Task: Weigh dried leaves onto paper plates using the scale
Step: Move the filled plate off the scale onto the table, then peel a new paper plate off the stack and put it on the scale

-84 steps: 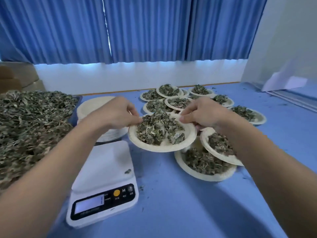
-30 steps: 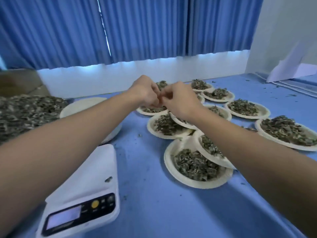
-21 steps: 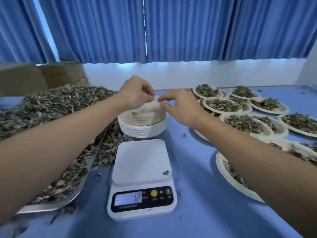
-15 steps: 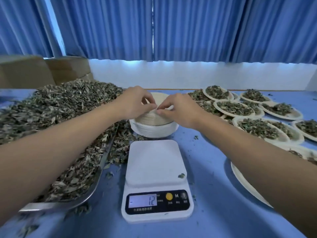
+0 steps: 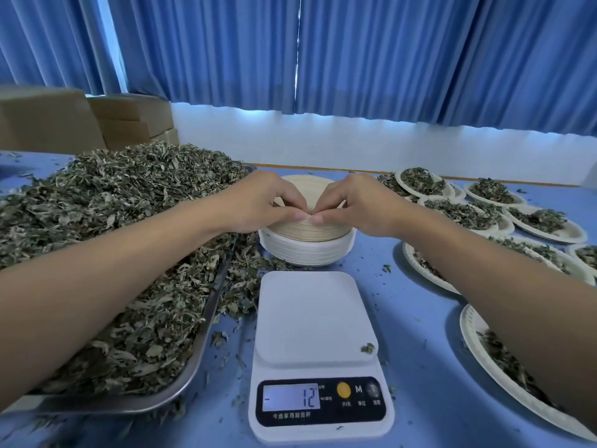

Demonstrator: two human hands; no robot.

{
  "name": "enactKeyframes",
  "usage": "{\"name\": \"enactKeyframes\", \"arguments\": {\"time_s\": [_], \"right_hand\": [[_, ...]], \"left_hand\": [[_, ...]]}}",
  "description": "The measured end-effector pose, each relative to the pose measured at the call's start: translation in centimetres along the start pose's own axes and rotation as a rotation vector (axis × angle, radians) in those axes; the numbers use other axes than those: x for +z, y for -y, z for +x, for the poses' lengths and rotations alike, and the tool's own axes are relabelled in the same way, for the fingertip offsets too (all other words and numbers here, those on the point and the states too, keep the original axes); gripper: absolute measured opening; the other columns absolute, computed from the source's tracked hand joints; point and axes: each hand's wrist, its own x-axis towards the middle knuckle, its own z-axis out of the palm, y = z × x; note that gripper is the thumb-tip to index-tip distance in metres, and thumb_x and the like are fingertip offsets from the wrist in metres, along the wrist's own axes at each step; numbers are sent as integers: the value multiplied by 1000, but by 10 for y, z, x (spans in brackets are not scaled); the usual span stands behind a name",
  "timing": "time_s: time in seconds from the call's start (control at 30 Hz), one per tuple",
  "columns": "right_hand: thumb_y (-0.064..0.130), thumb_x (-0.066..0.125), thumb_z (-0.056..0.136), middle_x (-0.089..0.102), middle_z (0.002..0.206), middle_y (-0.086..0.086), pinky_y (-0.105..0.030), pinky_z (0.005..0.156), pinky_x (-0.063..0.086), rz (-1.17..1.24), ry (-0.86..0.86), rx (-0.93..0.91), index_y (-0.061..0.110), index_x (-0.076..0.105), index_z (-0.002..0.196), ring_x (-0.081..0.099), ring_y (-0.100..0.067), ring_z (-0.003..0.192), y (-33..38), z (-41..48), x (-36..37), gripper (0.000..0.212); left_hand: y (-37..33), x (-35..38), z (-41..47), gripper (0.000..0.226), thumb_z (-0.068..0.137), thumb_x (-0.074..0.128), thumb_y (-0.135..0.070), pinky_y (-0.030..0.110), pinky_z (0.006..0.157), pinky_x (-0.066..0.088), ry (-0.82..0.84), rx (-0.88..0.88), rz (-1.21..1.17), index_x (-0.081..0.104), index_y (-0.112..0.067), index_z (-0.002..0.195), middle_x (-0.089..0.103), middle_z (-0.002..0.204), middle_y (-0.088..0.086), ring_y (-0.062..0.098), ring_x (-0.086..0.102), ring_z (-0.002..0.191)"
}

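Note:
A stack of empty paper plates (image 5: 307, 245) stands behind the white scale (image 5: 318, 350). My left hand (image 5: 261, 205) and my right hand (image 5: 355, 205) meet over the stack, and the fingertips of both pinch the near rim of the top plate. The scale's platform is bare except for one leaf scrap, and its display reads -12. A metal tray (image 5: 197, 354) on the left holds a big heap of dried leaves (image 5: 106, 227).
Several paper plates with leaf portions (image 5: 468, 216) cover the right side of the blue table (image 5: 426, 399). Loose leaf bits lie between the tray and the scale. Cardboard boxes (image 5: 97, 121) stand at the back left, and blue curtains hang behind.
Both hands carried a filled plate to the group on the right and let it go. They then swung left to the plate stack and took hold of the top plate's rim.

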Motion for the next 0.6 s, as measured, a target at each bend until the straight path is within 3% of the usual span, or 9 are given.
{"name": "enactKeyframes", "arguments": {"time_s": [0.33,0.6], "right_hand": [[29,82,86,76,95,4,-26,84,51,94,-20,-16,25,84,93,67,-14,91,-5,1,0,7],[28,82,86,76,97,4,-29,87,52,112,-28,-2,22,84,94,68,-13,93,-5,0,0,11]], "left_hand": [[-5,-5,-3,16,95,70,-23,24,89,49,31,106,93,79,-17,106,74,107,-12,2,65,99],[-11,-5,-8,21,100,61,-13,39,95,49,58,210,226,76,-9,114,72,117,-4,16,66,106]]}}
